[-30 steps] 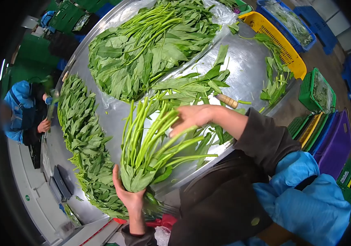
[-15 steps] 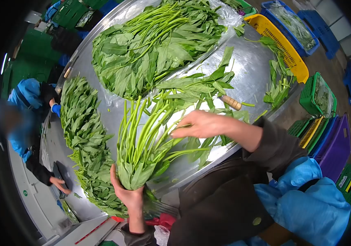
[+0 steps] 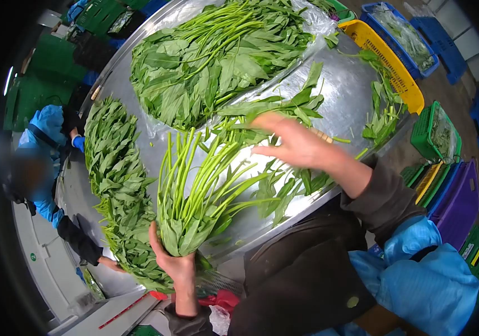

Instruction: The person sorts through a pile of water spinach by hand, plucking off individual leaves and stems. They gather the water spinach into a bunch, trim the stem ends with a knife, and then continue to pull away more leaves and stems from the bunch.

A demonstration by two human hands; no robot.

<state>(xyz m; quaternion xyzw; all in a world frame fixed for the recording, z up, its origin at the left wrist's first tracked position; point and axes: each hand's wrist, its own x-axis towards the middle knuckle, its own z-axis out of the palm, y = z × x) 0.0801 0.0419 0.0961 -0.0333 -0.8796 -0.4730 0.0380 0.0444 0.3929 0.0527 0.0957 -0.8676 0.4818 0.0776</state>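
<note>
A bunch of leafy green stalks is held by its leafy end in my left hand, the bare stems fanned out up the metal table. My right hand, blurred by motion, hovers with fingers apart over loose stalks, to the right of the bunch. Just behind it a wooden handle shows in part. A large pile of greens lies at the top of the table, and a long row of leafy bunches runs down the left side.
A co-worker in blue stands at the far left, one hand at the row's lower end. Scattered stalks lie near the table's right edge. Beyond are a yellow crate, a blue crate, a green crate and a purple crate.
My right hand has moved up and right, away from the stems, its fingers now spread. The co-worker's lower hand has moved right to the row. My left hand still holds the bunch.
</note>
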